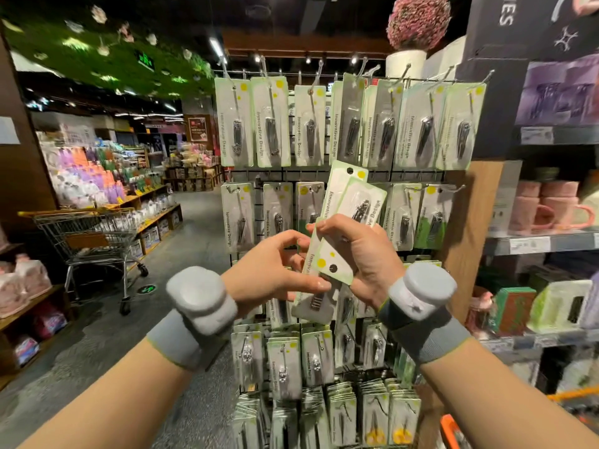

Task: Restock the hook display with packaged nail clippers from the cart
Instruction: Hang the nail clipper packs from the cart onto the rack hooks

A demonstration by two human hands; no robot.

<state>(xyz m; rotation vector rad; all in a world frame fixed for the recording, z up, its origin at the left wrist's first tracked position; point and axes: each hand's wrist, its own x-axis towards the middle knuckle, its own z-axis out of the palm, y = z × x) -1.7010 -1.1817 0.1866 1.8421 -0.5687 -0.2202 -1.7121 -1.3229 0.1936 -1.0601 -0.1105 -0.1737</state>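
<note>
Green-edged clipper packs pinched between both hands' fingers.

We count two hands: the left hand and the right hand. Between them we see at least three packs, fanned and overlapping, so the exact number is unclear. On the display we count eight packs across the top row. One cart stands in the aisle. We count three pink mugs on the shelf
</note>
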